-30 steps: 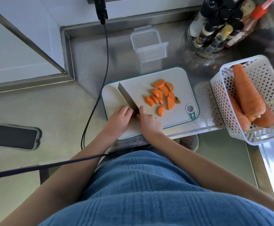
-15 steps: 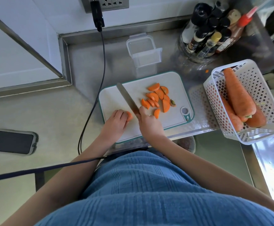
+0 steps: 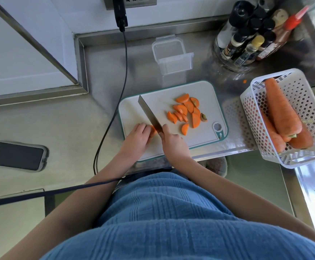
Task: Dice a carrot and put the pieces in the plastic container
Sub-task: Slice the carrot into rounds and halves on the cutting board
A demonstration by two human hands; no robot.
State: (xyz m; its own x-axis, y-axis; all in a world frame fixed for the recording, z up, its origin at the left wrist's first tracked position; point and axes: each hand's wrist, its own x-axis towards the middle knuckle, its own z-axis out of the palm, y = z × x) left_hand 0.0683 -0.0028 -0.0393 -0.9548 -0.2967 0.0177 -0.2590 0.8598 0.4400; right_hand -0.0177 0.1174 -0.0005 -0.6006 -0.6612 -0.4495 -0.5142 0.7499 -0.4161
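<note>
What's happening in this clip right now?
A person is cutting a carrot on a white cutting board. The right hand grips a knife, blade down beside a carrot piece that the left hand holds steady. A pile of half-moon slices lies on the board. The plastic container behind it looks empty, and whole carrots wait in a white basket.

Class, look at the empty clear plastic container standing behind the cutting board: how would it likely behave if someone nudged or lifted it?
The plastic container looks thin-walled and empty, so it is probably light and may slide easily on the smooth steel counter. It stands taller than it is wide, so a push near the rim might tip it. Its walls probably flex a little.
</note>
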